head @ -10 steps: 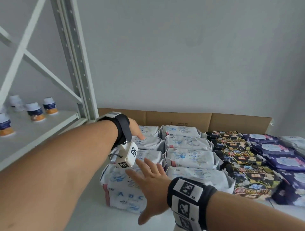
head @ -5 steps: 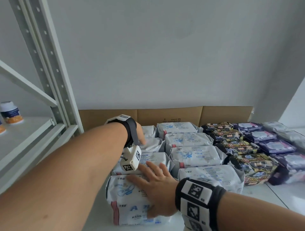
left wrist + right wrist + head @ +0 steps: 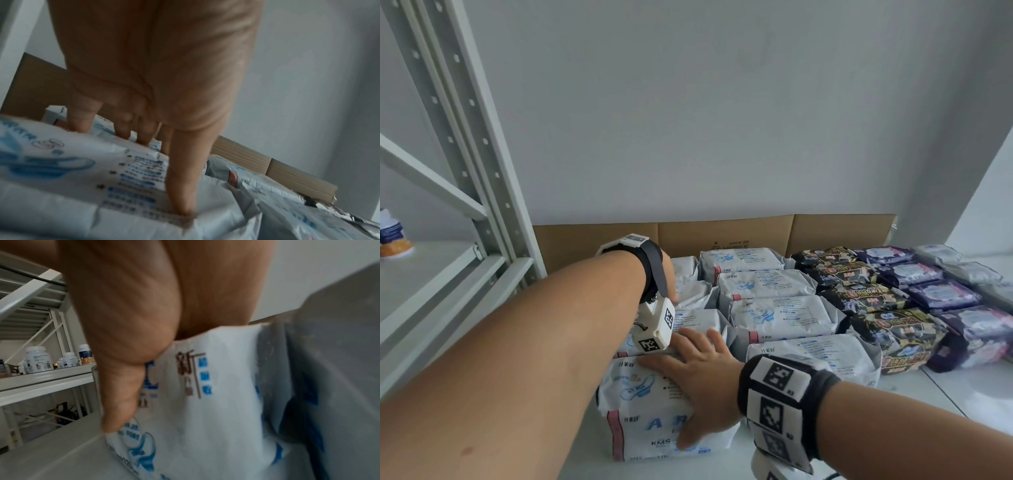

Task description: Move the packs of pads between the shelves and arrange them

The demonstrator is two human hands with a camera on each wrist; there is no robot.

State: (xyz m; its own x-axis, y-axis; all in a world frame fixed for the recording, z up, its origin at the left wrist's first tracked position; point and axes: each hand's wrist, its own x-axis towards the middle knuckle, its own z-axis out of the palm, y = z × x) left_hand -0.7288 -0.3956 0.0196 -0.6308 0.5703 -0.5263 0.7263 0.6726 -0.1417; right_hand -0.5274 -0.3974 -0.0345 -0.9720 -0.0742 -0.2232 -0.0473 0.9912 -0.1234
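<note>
White packs of pads with blue print stand in a row on the white shelf (image 3: 962, 394). My right hand (image 3: 698, 377) lies flat on top of the front white pack (image 3: 640, 387), its fingers stretched toward the far edge. In the right wrist view the thumb (image 3: 121, 394) presses down that pack's (image 3: 205, 402) front face. My left hand (image 3: 671, 274) reaches further back in the same row, mostly hidden behind its wrist camera. In the left wrist view that hand (image 3: 154, 97) grips another white pack (image 3: 61, 170), fingers behind its far edge and thumb on top.
A second column of white packs (image 3: 767, 284) sits to the right, then dark patterned packs (image 3: 859, 298) and purple packs (image 3: 928, 291). Brown cardboard (image 3: 722, 233) stands against the wall behind them. A grey shelf upright (image 3: 465, 137) and a bottle (image 3: 392, 236) are at the left.
My right hand has come down onto the front white pack and its thumb has dropped over the front face. The left hand has stayed at the back packs. The view has moved closer.
</note>
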